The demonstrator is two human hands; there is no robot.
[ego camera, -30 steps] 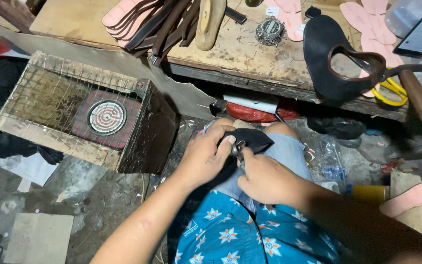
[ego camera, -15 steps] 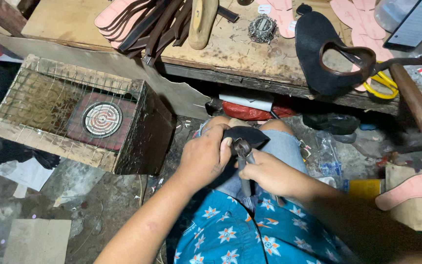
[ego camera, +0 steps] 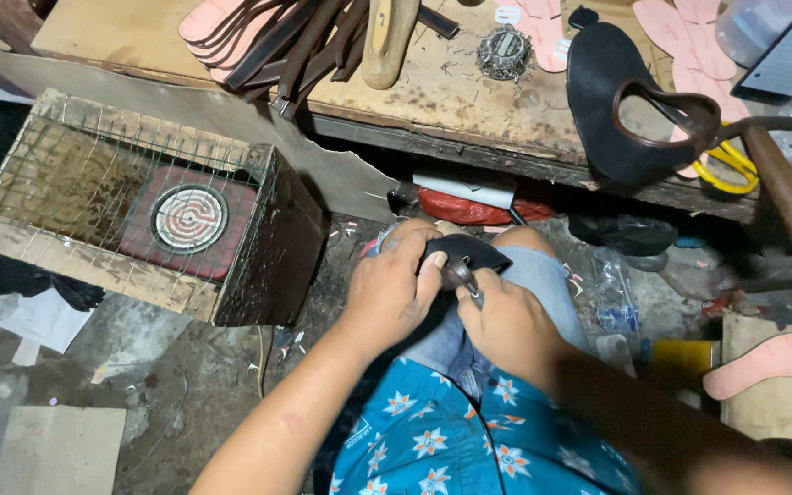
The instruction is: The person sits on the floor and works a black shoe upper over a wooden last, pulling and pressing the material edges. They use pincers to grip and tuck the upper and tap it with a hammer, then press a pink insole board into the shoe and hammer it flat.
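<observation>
Left hand [ego camera: 394,286] now clamps the black shoe upper [ego camera: 469,252] on the knee, thumb pressing down; right hand [ego camera: 504,316] has brought metal pliers [ego camera: 463,278] onto its edge, gripping them. Workbench [ego camera: 469,101] behind.

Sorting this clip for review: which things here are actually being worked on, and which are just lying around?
In hand:
left hand pressing the black shoe piece on the knee
right hand gripping a metal tool

Lying about:
coil heater in a wire-topped box
pink insoles
yellow scissors
hammer
</observation>
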